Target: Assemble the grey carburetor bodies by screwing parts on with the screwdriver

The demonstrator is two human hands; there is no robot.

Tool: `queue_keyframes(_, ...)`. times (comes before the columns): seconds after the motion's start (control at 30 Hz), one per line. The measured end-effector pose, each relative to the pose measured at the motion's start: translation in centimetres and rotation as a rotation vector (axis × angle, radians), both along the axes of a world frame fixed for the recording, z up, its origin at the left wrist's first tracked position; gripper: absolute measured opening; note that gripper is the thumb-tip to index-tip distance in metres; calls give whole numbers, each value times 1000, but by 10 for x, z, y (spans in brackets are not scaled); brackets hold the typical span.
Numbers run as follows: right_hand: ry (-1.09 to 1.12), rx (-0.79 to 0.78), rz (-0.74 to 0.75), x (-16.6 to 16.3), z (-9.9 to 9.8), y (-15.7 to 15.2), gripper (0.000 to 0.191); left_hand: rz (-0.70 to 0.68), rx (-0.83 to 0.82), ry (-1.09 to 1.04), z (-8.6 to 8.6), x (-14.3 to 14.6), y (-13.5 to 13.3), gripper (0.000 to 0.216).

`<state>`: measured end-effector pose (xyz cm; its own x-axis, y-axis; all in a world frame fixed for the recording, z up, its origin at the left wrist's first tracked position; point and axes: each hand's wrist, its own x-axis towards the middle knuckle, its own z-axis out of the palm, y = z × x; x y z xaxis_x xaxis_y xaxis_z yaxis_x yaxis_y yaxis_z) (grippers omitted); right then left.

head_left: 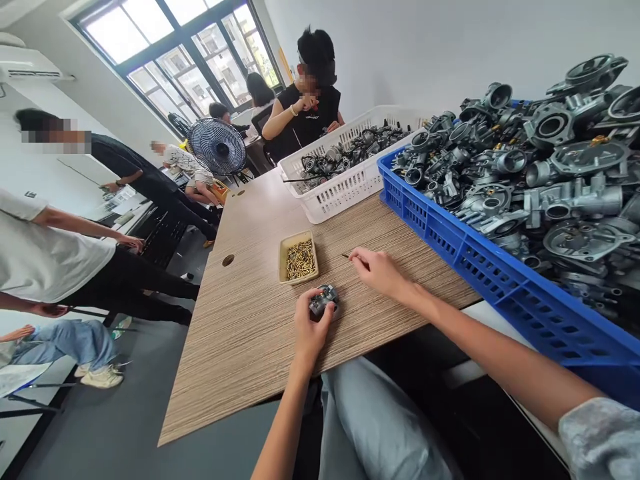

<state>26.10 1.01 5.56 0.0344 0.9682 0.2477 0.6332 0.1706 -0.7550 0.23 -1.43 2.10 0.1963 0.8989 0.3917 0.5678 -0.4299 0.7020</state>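
Observation:
My left hand [313,325] is closed around a small grey metal carburetor [324,301] at the near edge of the table. To its right, above the wood, my right hand [373,267] has its fingers pinched together. A thin dark tip [345,255] sticks out from the pinch toward the left; it looks like the end of a small tool or pin, too small to name. Just beyond the carburetor stands a beige tray [281,272] full of small brass screw-like parts [301,259].
At my right a blue crate [440,223] is heaped with metal carburetors [575,193]. Behind the tray, a white basket [320,210] holds more of them. A person [313,107] sits across the wooden table [240,333]. A fan [217,147] and other people are further left.

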Motion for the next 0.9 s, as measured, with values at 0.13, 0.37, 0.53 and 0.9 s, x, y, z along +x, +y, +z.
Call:
queue_keyframes(0.13,-456,-100,26,37,21,-2,40,37,168,76,-2,2,-6,26)
queue_keyframes(0.37,-582,-310,110,49,7,1,19,55,281,132,-4,2,-14,13)
queue_keyframes(0.53,-553,-289,150,45,24,-1,14,69,305,139,-6,4,-16,17)
queue_keyframes(0.9,-194,-72,359,36,123,-59,21,60,312,134,-6,3,-17,11)
